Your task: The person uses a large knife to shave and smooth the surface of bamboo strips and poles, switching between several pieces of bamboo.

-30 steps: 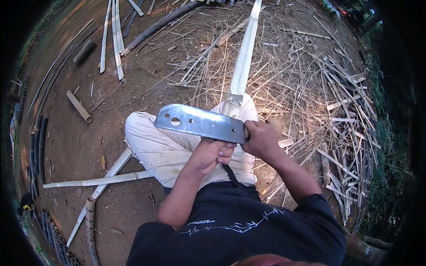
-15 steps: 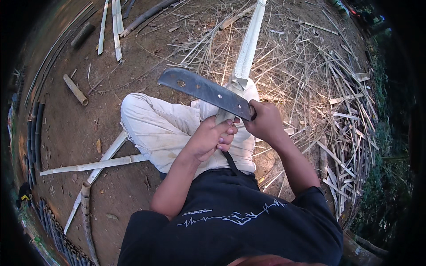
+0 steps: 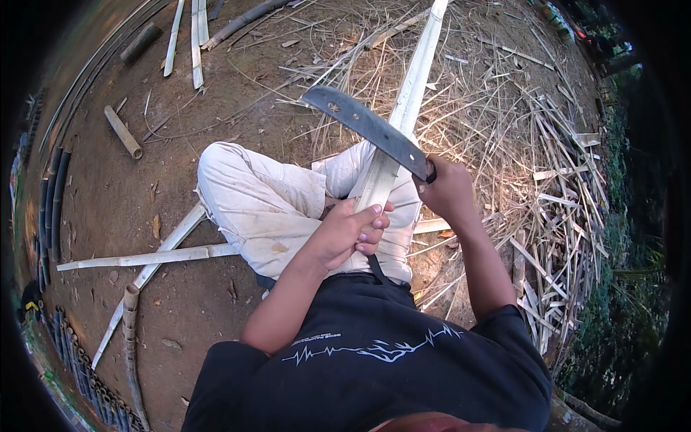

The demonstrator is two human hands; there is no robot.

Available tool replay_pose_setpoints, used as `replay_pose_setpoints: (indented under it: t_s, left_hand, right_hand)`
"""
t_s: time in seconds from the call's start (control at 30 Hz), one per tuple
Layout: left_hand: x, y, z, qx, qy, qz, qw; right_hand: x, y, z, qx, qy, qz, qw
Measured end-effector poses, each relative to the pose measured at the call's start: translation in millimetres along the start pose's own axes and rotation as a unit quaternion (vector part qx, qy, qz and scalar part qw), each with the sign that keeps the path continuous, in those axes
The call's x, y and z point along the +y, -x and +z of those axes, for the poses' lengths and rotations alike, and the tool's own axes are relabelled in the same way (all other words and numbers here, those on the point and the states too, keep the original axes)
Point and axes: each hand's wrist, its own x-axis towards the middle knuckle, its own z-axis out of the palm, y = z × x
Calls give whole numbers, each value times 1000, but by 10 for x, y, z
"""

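A long pale split bamboo strip runs from my lap away to the top of the view, slanting a little right. My left hand is wrapped round its near end, close to my waist. In my right hand is the handle of a machete, mostly hidden by the fingers. Its broad dark blade, with several small holes and spots, lies across the strip and points to the far left. The blade overlaps the strip beyond my left hand; whether its edge bites into it I cannot tell.
Bamboo shavings are heaped ahead and to the right. Two crossed bamboo strips lie left of my folded leg. Short bamboo pieces and a curved length rest on the dirt. Dark bamboo poles line the far left.
The machete and my right hand have moved away from my body along the strip, slightly right. More of the strip shows between blade and left hand, which keeps its grip.
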Motion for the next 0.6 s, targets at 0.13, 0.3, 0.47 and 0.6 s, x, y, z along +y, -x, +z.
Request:
replay_pose_setpoints:
  t_s: [0.13,0.3,0.47,0.6]
  left_hand:
    - [-21,2,-139,25,-16,0,1000]
    - [-184,120,-20,69,-85,-7,994]
    - [-179,117,22,82,-112,-2,990]
    - [-289,210,-31,87,-122,2,989]
  right_hand:
    - [-165,259,49,-25,70,-120,990]
    - [194,-179,107,-9,105,-18,994]
    - [-14,-63,-77,-71,120,-111,984]
    - [70,-124,33,-11,125,-199,972]
